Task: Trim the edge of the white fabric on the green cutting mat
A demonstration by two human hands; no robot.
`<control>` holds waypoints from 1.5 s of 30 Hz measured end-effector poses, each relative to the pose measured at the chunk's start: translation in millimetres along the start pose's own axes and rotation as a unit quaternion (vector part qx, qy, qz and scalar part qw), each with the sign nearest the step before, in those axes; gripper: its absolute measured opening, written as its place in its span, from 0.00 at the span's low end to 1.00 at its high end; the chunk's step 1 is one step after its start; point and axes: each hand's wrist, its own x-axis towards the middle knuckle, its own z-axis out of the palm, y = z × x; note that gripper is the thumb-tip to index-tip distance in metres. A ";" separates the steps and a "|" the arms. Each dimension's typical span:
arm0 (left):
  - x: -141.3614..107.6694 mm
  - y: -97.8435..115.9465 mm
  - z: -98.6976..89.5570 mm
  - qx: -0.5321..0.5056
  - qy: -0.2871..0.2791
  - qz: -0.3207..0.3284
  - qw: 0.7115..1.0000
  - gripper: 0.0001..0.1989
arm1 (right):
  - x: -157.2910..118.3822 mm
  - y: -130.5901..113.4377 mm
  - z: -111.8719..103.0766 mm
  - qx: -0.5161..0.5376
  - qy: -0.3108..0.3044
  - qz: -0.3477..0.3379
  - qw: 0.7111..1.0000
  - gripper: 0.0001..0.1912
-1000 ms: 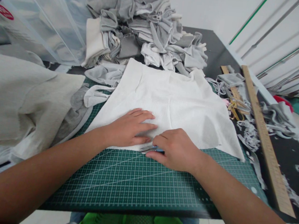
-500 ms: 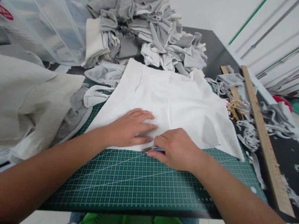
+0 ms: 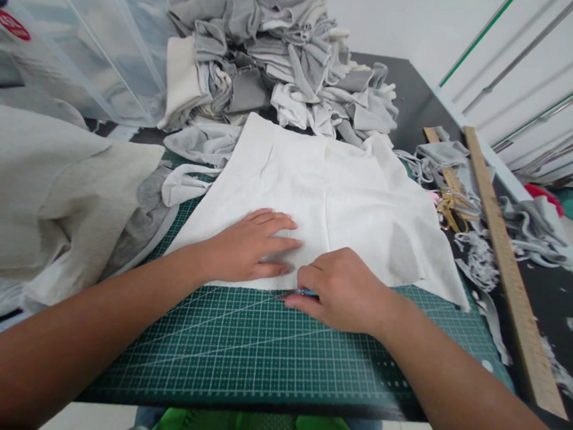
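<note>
A white piece of fabric (image 3: 295, 169) lies spread over the green cutting mat (image 3: 254, 353), its near edge running past both hands. My left hand (image 3: 253, 247) rests flat on it, fingers stretched out and slightly apart. Just to the right, my right hand (image 3: 343, 290) is closed around small thread snips (image 3: 306, 292) with a blue handle. Their metal blades point left at the fabric's near edge, and my fingers hide most of the handle. At the fabric's right, one corner is folded and looks greyer.
A large heap of grey and white cloth (image 3: 281, 47) stands behind the fabric. Beige cloth (image 3: 57, 195) is piled at left, beside a clear plastic bin (image 3: 106, 38). At right lie a wooden ruler (image 3: 508, 261), gold-handled scissors (image 3: 450, 212) and white scraps (image 3: 480, 262).
My right hand and the snips have shifted very slightly toward me, and the blades now sit just at the fabric's edge. The left hand stays in place.
</note>
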 end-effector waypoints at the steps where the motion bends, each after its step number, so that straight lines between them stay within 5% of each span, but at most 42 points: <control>1: 0.0 -0.5 0.0 -0.001 0.000 0.001 1.000 0.24 | -0.3 -0.2 -0.8 0.005 0.000 -0.005 1.000 0.18; 9: -1.3 -10.3 0.5 -0.011 0.015 0.009 1.000 0.24 | -0.8 8.1 -0.7 -0.004 0.010 0.047 0.999 0.18; 45: -2.5 -12.9 1.4 -0.022 0.013 -0.007 1.000 0.24 | -0.5 2.8 -1.2 -0.030 -0.002 0.004 1.000 0.19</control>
